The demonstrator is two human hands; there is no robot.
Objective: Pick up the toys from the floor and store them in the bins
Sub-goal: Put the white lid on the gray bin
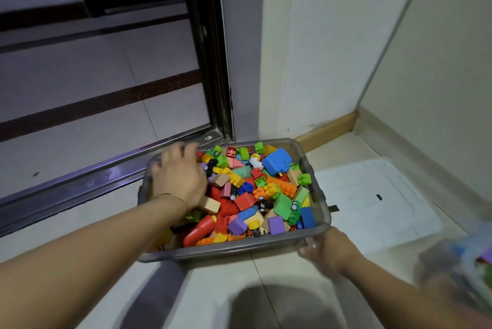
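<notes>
Pale tiled floor with dark bands at far left; cream wall at far right, wooden skirting along its base. Metal door track running diagonally across the left, passing just beyond the far-left corner of the bin. White lid flat on the floor, just right of the bin. Grey translucent bin on the floor at centre, upright, filled to the rim with mixed coloured toy blocks. Blurred container with coloured contents at the near right edge; details not discernible. Over the far-left part of the bin, palm down: left hand, fingers reaching toward the far rim and blurred; cannot tell whether anything is held. At the near-right corner of the bin: right hand, fingers curled under the rim, gripping it. Large blue block on top of the pile at far right; long red rounded piece at near left, close to the near wall of the bin. Thin gold bracelet around the left wrist.
</notes>
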